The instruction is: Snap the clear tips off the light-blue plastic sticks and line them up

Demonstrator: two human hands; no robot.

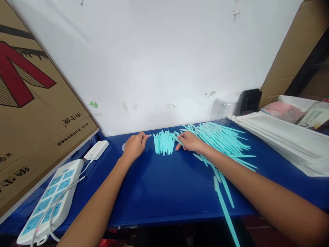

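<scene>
My right hand [189, 141] is closed on a slim turquoise eyebrow razor [177, 138], tilted with its narrow head pointing up and left. Just left of it, a row of similar razors [163, 142] lies side by side on the blue table. My left hand [135, 144] is on the other side of that row, apart from it. Its thumb and forefinger pinch a small pale, clear piece [149, 136], too small to name. Behind and beside my right wrist spreads a loose pile of turquoise razors [218, 139].
One razor [226, 214] juts over the front edge of the blue table [164, 192]. A power strip [51, 202] with cables and a white adapter [97, 150] lie at left. White envelopes [285, 140] are stacked at right. A clear jar [225, 109] stands by the wall.
</scene>
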